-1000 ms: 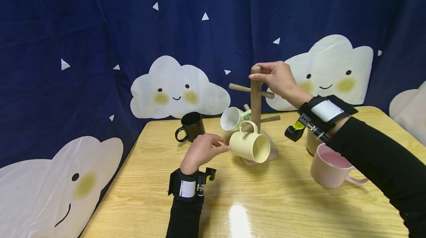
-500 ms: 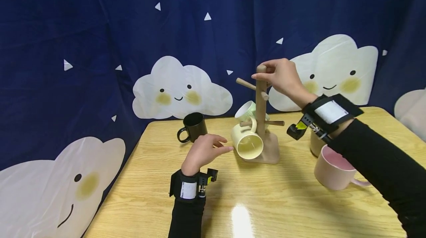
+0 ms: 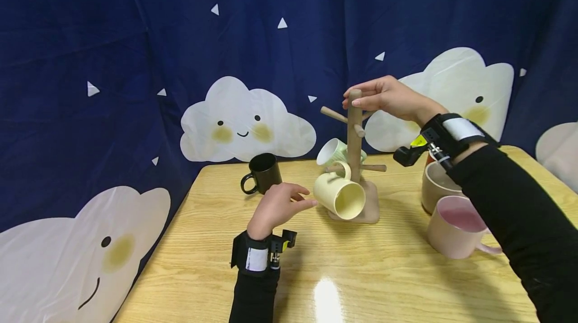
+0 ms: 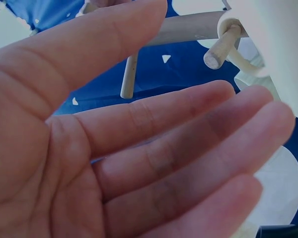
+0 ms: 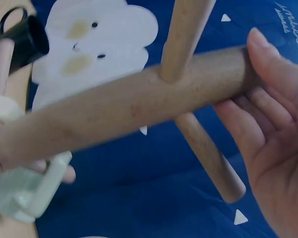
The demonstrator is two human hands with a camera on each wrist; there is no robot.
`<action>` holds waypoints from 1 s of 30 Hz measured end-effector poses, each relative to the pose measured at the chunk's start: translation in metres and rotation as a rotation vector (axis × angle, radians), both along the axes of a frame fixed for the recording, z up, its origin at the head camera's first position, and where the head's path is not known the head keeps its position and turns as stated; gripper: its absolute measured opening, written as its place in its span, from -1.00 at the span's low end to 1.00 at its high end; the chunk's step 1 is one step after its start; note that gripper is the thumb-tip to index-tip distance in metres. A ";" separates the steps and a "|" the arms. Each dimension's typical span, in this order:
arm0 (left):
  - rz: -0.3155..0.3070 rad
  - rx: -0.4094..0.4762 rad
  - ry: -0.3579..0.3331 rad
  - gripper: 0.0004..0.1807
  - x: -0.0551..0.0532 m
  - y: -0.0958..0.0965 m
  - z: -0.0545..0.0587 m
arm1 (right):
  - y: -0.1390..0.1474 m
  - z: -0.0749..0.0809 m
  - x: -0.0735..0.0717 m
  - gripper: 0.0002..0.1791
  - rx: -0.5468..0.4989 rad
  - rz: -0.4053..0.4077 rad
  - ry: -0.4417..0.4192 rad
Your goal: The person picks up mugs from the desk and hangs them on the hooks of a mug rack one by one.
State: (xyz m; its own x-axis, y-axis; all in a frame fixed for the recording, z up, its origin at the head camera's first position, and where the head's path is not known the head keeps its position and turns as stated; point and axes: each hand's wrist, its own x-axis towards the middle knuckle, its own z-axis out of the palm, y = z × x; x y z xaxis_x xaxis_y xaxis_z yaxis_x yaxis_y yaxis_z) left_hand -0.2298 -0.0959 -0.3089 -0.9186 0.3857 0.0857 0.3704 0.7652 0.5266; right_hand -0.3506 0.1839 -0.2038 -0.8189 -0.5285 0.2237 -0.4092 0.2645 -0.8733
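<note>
A wooden mug tree (image 3: 354, 150) stands on the table, its post upright. My right hand (image 3: 389, 97) holds the top of the post, thumb in front and fingers behind it, as the right wrist view also shows. On a lower peg, a pale yellow mug (image 3: 333, 193) hangs by its handle, its mouth tilted down toward the front. Behind it a pale green mug (image 3: 331, 153) hangs on another peg. Just left of the yellow mug is my left hand (image 3: 281, 206), palm and extended fingers visible in the left wrist view, holding nothing.
A black mug (image 3: 264, 172) stands at the back left of the table (image 3: 203, 253). To the right, a pink mug (image 3: 451, 235) stands in front of a greyish-beige mug (image 3: 433, 187), both partly behind my right forearm. A dark blue curtain (image 3: 253, 37) hangs behind.
The mug tree has turned and shifted slightly right, swinging its pegs and both hanging mugs round. My right wrist has moved up and right, with the fingers shifting on the post. The left hand barely moved.
</note>
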 end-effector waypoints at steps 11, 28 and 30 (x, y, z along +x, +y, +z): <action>-0.010 -0.004 0.002 -0.58 0.000 0.001 0.001 | -0.014 -0.006 0.014 -0.75 -0.215 -0.112 -0.032; -0.019 -0.002 -0.005 -0.61 0.001 0.004 0.002 | -0.053 -0.013 0.040 -0.76 -0.012 -0.800 0.303; -0.015 -0.006 -0.016 -0.59 0.000 0.004 0.001 | -0.054 -0.013 0.041 -0.79 0.004 -0.825 0.331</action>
State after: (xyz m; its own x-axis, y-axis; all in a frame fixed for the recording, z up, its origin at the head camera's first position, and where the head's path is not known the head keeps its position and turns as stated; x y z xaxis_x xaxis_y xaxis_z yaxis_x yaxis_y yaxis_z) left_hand -0.2301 -0.0914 -0.3076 -0.9140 0.3999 0.0688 0.3735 0.7629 0.5277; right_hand -0.3098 0.1294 -0.2171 -0.8330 0.2003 0.5158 -0.3181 0.5894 -0.7425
